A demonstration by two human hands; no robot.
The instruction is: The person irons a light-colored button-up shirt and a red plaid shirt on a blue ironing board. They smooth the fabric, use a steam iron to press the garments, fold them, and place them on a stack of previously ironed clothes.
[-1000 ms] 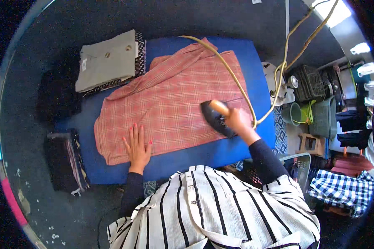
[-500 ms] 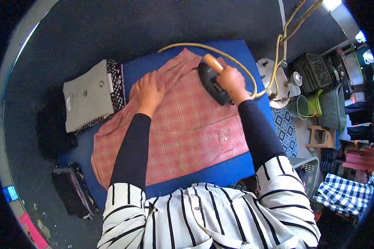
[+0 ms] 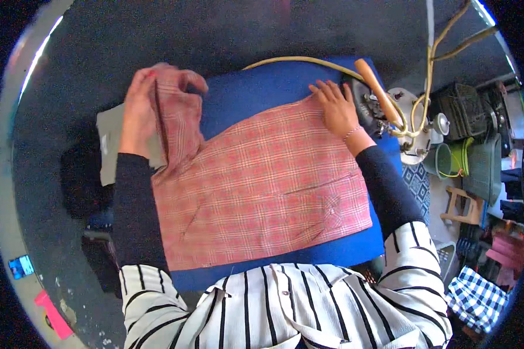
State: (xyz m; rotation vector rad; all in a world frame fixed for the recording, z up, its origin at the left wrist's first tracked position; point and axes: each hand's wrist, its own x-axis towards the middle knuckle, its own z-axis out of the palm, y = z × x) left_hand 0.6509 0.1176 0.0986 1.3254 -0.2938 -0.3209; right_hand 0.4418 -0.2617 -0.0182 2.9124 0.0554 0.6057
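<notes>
A pink plaid shirt (image 3: 262,186) lies spread over a blue padded ironing surface (image 3: 250,90). My left hand (image 3: 138,113) is closed on a bunched part of the shirt at the far left, lifted above the surface. Flat on the shirt's far right corner rests my right hand (image 3: 336,110), fingers spread and holding nothing. Just to its right is a black iron (image 3: 355,96) with a wooden handle, at the right edge of the blue surface. A yellowish cord (image 3: 297,59) passes behind it.
Left of the shirt, a folded grey garment (image 3: 109,139) is partly hidden by my left arm. Beyond the right edge are a white round-topped stand (image 3: 414,152), a green bucket (image 3: 461,158), a small stool (image 3: 461,205) and a checked black-and-white cloth (image 3: 477,298).
My right hand has let go of the iron, which now sits farther right, and lies on the shirt. My left hand has moved left and lifted the shirt's far left part.
</notes>
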